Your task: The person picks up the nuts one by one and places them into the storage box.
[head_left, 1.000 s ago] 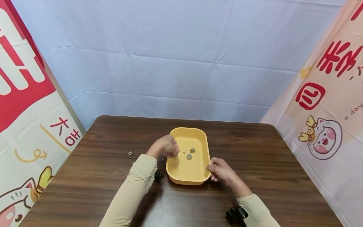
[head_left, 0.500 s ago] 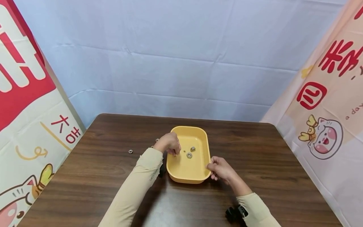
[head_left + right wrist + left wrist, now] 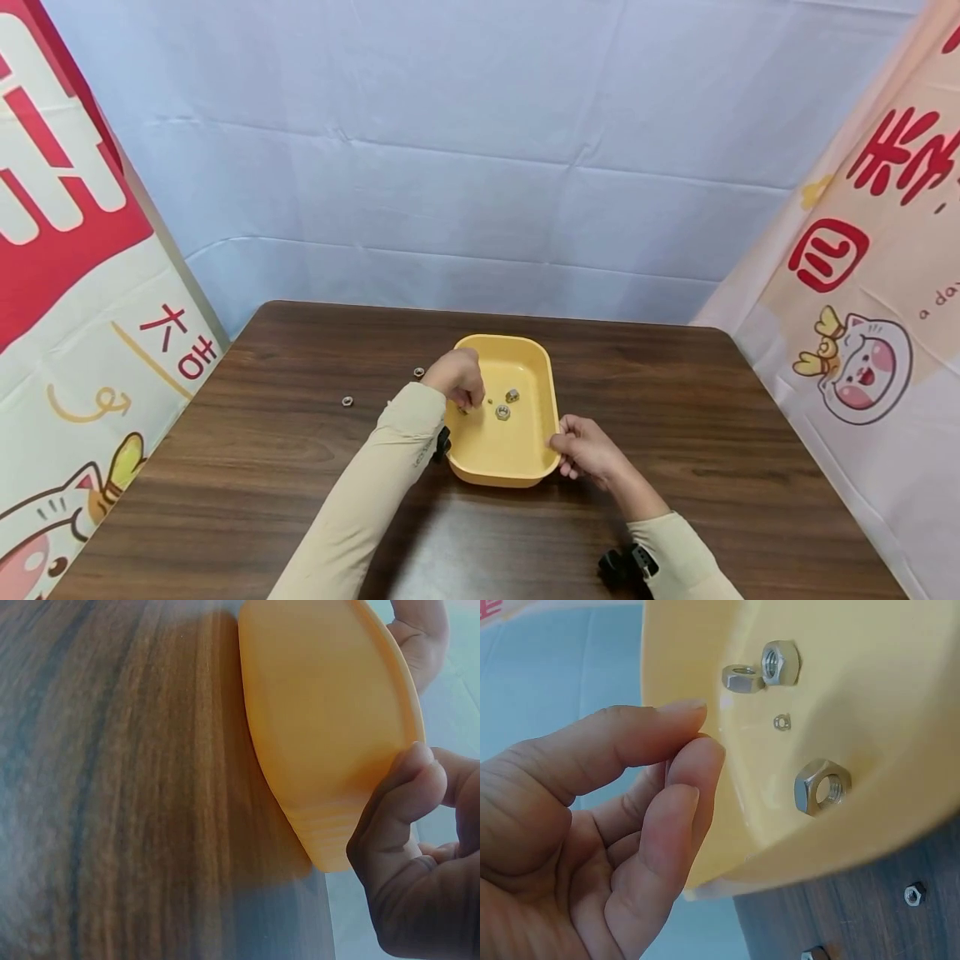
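Yellow and shallow, with rounded corners and a thin rim, the tray (image 3: 517, 447) sits flat on the dark wood-grained table (image 3: 720, 442). Inside it lie three larger six-sided metal nuts (image 3: 823, 789), silvery with threaded holes, and one tiny nut (image 3: 781, 722). Two of the larger ones are close neighbours; the third is a little apart, near the left wall. More nuts (image 3: 347, 401) lie on the table left of the tray.

The left hand (image 3: 459, 373) is over the tray's left side, fingers bent, thumb and forefinger tips meeting just above the nuts. The right hand (image 3: 587, 450) pinches the tray's rim by the near right corner.

Along one cream sleeve (image 3: 367, 508) runs dark lettering too small to read. On the left cloth (image 3: 97, 283), red characters (image 3: 178, 340) read 大吉, below a big white-on-red figure cut by the edge. Red characters also mark the right cloth (image 3: 832, 367), one of them boxed, with "a day" partly cut off beside a smiling cartoon cat (image 3: 866, 367).
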